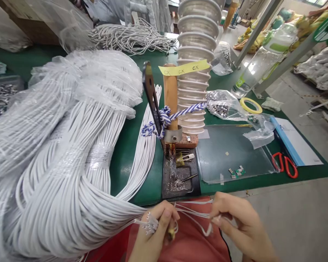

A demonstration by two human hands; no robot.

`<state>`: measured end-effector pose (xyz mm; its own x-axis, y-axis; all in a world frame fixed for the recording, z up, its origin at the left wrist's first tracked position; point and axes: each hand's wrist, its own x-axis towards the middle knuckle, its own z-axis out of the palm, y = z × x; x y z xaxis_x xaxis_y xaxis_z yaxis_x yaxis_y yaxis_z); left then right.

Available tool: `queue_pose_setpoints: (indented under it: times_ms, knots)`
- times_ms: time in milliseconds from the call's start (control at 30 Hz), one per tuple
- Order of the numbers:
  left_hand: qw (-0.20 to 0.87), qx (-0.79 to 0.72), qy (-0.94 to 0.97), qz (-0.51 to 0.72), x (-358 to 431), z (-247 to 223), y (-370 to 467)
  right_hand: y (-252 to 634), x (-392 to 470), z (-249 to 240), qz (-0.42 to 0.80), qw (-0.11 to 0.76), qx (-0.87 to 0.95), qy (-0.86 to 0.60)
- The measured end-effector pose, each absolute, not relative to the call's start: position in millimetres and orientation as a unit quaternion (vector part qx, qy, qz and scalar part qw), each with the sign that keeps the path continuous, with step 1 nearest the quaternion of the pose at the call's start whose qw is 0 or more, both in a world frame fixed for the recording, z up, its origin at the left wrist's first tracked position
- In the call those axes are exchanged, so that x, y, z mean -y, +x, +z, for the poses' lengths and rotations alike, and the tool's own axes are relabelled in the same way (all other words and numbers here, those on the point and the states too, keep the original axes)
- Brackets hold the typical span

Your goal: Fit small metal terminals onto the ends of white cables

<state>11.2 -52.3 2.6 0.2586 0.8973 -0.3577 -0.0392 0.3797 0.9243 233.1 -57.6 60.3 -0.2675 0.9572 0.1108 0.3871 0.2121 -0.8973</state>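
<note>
Low in the head view, my left hand point(160, 227) is closed round the ends of several white cables point(123, 211), which run in from a large bundle on the left. A small yellowish piece point(171, 234) shows under its fingers. My right hand point(233, 220) pinches thin white wires point(194, 212) that stretch across from my left hand. One wire end hangs in a loop between the hands. Beyond them, an upright wooden-handled tool point(171, 96) stands over a dark tray point(168, 187) with metal crumbs in it.
A ribbed clear hose point(194, 83) rises behind the tray. To the right lie a clear mat point(213, 160) with small green boards point(239, 170), red scissors point(291, 168), yellow tape point(250, 105) and a blue-edged paper point(303, 145). A bottle point(258, 65) leans at a metal frame.
</note>
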Motion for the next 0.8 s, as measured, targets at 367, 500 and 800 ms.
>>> queue_pose_setpoints:
  times_ms: [367, 500, 800]
  knots:
    - [0.808, -0.365, 0.417, 0.199, 63.6, 4.0, 31.1, 231.0, 63.1, 76.8, 0.310, 0.305, 0.740, -0.513]
    - [0.794, -0.381, 0.422, 0.215, 64.8, -0.6, 32.1, 201.6, 57.7, 59.8, 0.360, 0.313, 0.777, -0.411]
    - [0.744, -0.421, 0.481, 0.194, 62.0, 3.1, 20.8, 193.7, 53.6, 45.2, 0.380, 0.350, 0.775, -0.363]
